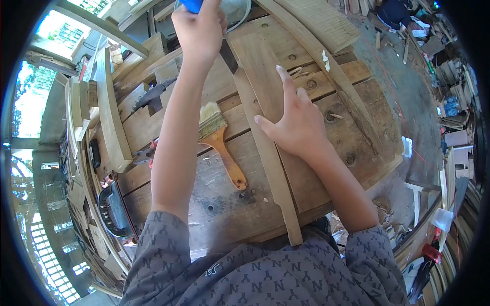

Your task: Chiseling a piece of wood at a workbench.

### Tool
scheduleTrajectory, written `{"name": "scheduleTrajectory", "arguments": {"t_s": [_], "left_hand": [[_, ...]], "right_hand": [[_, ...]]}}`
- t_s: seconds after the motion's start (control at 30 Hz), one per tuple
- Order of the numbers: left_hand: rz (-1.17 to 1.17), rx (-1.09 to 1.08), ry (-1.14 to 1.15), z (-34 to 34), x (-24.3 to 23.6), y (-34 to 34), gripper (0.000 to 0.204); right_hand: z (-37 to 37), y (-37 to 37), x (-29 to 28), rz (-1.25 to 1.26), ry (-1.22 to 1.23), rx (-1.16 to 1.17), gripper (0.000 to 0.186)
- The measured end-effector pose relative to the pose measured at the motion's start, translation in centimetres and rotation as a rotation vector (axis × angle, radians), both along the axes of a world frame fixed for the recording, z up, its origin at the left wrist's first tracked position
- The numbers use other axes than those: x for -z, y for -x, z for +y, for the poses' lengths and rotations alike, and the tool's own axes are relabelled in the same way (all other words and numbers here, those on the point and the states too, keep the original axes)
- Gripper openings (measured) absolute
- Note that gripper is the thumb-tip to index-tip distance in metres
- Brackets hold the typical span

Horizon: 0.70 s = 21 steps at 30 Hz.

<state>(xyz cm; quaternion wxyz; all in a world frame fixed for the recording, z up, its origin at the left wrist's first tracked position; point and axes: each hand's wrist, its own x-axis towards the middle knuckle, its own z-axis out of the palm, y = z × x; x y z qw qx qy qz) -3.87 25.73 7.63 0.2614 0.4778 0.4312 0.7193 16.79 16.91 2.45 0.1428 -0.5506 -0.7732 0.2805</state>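
My left hand (200, 33) reaches to the far edge of the view, closed around a blue object (191, 4) that the frame's edge mostly cuts off. Beside it shows the rim of a pale round container (244, 19). Nearer to me, my right hand (300, 121) is open, fingers apart, over a flat wooden board (263, 64); whether the palm presses on it I cannot tell. A narrow wooden strip (278, 186) runs along the board's left side. Between my forearms lies a wide paintbrush (227, 155) with pale bristles and a wooden handle, flat on the workbench (214, 219).
Left on the bench are a toothed handsaw blade (153, 96), a thick wooden piece (109, 112) and a dark tool with a curved handle (113, 209). A curved wooden piece (337, 76) crosses the right side. Wood scraps (434, 43) litter the floor beyond.
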Motion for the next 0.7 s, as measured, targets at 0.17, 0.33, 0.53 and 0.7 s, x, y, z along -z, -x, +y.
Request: {"name": "scheduleTrajectory", "arguments": {"t_s": [0.17,0.33,0.53,0.7], "left_hand": [[0.001,-0.001,-0.023,0.2,0.0,-0.2,0.039],[0.081,-0.041,-0.021,0.4,0.4,-0.2,0.037],[0.208,-0.150,-0.053,0.6,0.5,-1.0,0.035],[0.265,-0.171,-0.027,-0.2,-0.1,-2.0,0.032]], "right_hand": [[0.2,-0.1,-0.1,-0.013,-0.012,-0.012,0.102],[1.3,-0.9,0.5,0.084,-0.100,-0.044,0.096],[4.2,-3.1,-4.2,0.302,-0.367,-0.024,0.087],[4.9,-4.0,-13.4,0.466,-0.624,-0.188,0.078]]}}
